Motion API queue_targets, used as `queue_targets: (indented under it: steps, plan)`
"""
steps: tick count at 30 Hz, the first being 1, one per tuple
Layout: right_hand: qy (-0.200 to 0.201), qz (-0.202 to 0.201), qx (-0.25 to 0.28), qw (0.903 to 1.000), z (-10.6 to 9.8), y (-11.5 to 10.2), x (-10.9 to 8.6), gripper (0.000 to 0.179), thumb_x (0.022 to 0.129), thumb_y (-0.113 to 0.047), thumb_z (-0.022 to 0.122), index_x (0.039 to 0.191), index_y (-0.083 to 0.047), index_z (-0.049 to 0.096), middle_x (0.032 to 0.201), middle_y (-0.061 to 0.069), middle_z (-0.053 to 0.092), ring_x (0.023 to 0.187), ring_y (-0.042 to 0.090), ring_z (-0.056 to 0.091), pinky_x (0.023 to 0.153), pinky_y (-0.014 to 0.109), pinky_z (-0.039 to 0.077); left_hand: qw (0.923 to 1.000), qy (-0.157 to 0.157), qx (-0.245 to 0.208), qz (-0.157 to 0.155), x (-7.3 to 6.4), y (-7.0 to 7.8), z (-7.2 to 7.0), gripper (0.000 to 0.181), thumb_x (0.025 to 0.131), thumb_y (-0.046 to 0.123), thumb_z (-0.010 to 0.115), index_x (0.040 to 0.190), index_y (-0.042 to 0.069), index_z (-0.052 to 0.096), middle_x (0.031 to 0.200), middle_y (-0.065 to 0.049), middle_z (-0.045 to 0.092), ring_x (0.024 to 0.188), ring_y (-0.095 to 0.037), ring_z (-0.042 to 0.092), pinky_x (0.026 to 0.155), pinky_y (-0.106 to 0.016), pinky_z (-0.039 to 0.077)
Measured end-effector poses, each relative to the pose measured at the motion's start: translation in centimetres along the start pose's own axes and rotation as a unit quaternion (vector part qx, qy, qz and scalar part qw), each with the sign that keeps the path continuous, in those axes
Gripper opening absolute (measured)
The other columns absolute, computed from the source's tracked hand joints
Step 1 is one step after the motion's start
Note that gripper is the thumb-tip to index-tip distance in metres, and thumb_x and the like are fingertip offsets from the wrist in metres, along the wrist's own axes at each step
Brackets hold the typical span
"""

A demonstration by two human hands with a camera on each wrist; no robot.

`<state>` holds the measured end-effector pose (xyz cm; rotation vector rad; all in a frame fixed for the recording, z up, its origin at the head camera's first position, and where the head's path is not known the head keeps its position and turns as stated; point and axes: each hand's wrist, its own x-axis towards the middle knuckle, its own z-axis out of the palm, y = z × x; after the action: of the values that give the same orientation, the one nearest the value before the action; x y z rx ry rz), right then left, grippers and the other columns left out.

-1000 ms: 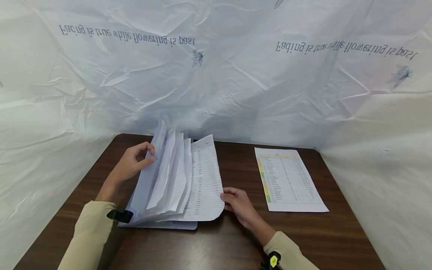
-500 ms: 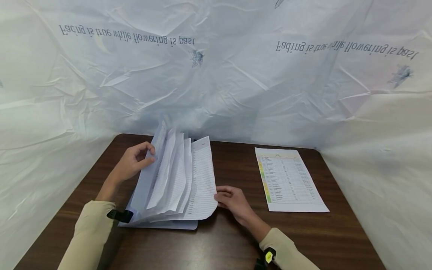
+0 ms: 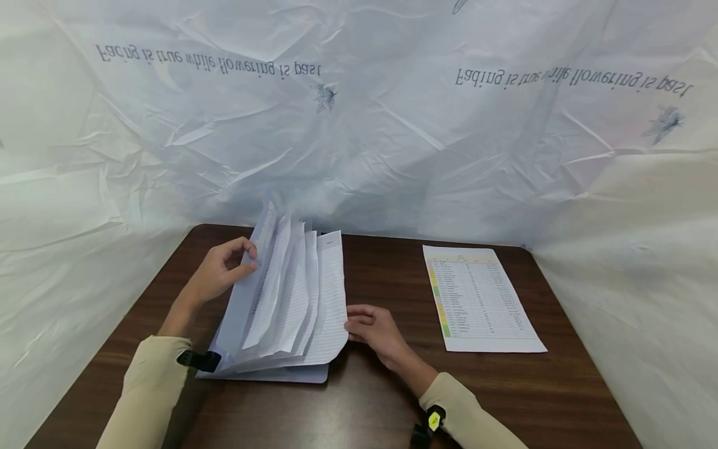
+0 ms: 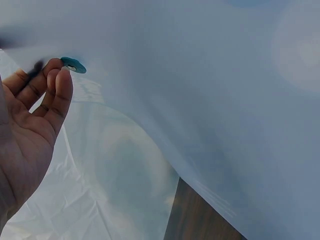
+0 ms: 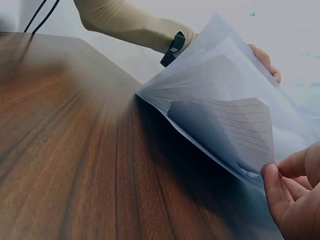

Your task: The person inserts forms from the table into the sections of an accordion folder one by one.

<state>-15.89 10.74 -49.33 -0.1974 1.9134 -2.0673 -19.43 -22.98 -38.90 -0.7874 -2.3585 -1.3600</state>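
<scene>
A pale blue translucent plastic document folder [image 3: 238, 312] stands propped open on the left of the table. My left hand [image 3: 215, 272] holds its raised cover near the upper edge, fingers and thumb bent together. In the left wrist view a teal snap button [image 4: 74, 65] shows at those fingertips. Several curved paper sheets [image 3: 294, 299] fan out inside the folder. The rightmost lined sheet [image 3: 332, 287] lies partly within, its right side sticking out. My right hand [image 3: 378, 333] pinches that sheet's lower right edge between thumb and fingers, as the right wrist view also shows.
A printed table sheet [image 3: 477, 305] with yellow and green marks lies flat on the right of the dark wooden table [image 3: 392, 268]. Crumpled white sheeting [image 3: 381, 137] with mirrored lettering hangs behind and at both sides.
My right hand has moved left with the pinched sheet, and less of the sheet now sticks out of the folder. The left hand has kept its place on the cover.
</scene>
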Motion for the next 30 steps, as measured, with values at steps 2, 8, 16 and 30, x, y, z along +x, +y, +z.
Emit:
queue_targets:
  steps: [2, 8, 16, 30]
  plan:
    - [-0.001, -0.007, -0.003, 1.0000, 0.3, 0.0, 0.2, 0.040, 0.093, 0.002, 0.068, 0.131, 0.011, 0.059, 0.116, 0.026, 0.070, 0.096, 0.019, 0.072, 0.080, 0.032, 0.058, 1.0000, 0.001, 0.000, 0.000, -0.1, -0.1, 0.0, 0.013, 0.088, -0.010, 0.067, 0.097, -0.005, 0.059, 0.085, -0.003, 0.053, 0.065, -0.007, 0.044, 0.056, -0.025, 0.039]
    - [0.002, -0.022, -0.017, 0.9996, 1.1, 0.3, 0.7, 0.039, 0.093, 0.002, 0.070, 0.131, 0.008, 0.061, 0.113, 0.025, 0.071, 0.092, 0.017, 0.072, 0.076, 0.029, 0.058, 1.0000, 0.006, 0.003, 0.002, -0.2, -2.4, 0.3, 0.015, 0.088, -0.010, 0.067, 0.098, -0.002, 0.059, 0.085, -0.003, 0.054, 0.065, -0.006, 0.044, 0.056, -0.025, 0.039]
    - [-0.011, -0.013, -0.002, 0.9999, 2.3, 0.6, 1.2, 0.039, 0.094, 0.003, 0.068, 0.132, 0.008, 0.060, 0.112, 0.023, 0.071, 0.092, 0.019, 0.072, 0.078, 0.031, 0.059, 1.0000, 0.008, 0.000, 0.001, -0.3, -4.1, 0.4, 0.019, 0.088, -0.005, 0.071, 0.102, 0.005, 0.061, 0.089, -0.002, 0.056, 0.068, -0.008, 0.048, 0.058, -0.024, 0.041]
    - [-0.019, 0.003, -0.021, 0.9996, 3.6, 1.1, 1.8, 0.038, 0.091, 0.002, 0.073, 0.127, 0.005, 0.062, 0.102, 0.018, 0.074, 0.073, 0.015, 0.070, 0.063, 0.028, 0.057, 1.0000, 0.004, -0.008, 0.000, -0.3, -4.0, 0.3, 0.017, 0.090, -0.002, 0.070, 0.102, 0.005, 0.061, 0.090, -0.003, 0.057, 0.070, -0.010, 0.049, 0.059, -0.025, 0.042]
